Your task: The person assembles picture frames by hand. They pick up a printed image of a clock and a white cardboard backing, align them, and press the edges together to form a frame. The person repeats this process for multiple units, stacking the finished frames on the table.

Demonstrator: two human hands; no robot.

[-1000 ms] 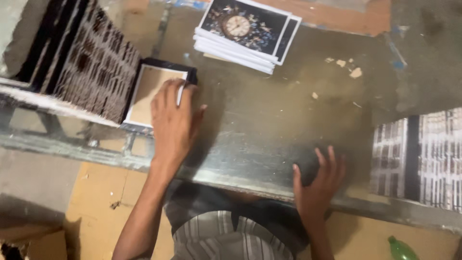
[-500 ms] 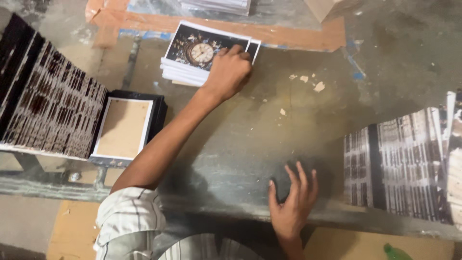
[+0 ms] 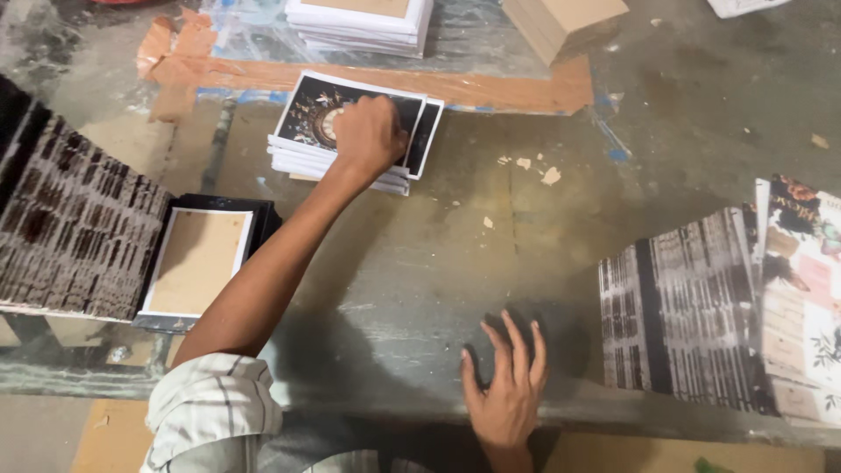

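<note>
The left hand (image 3: pixel 370 131) reaches across the bench (image 3: pixel 420 254) and rests, fingers curled, on the top print (image 3: pixel 307 114) of a stack of prints (image 3: pixel 342 166); whether the fingers pinch the sheet or only press on it cannot be told, since the knuckles hide the tips. The top print, dark with a round clock face, lies slightly skewed on the stack, its right edge overhanging toward a second dark sheet beneath. The right hand (image 3: pixel 506 385) lies open, fingers spread and palm down, on the near edge of the bench, holding nothing. To the left of the reaching forearm, a black frame (image 3: pixel 197 263) with a tan backing lies flat, touching a block of stacked frames seen edge-on (image 3: pixel 70 228). At the right a fanned pile of covers (image 3: pixel 692 307) stands well apart from both hands. Beyond the prints, a strip of brown tape (image 3: pixel 491 88) runs across the bench, with a white stack (image 3: pixel 359 22) and a cardboard box (image 3: pixel 565 22) behind it. Paper scraps (image 3: pixel 539 171) dot the surface between. As a judgement, lifting one sheet cleanly calls for sliding the top print sideways by a corner so that the sheet below stays flat, with the open hand steadying the body.
</note>
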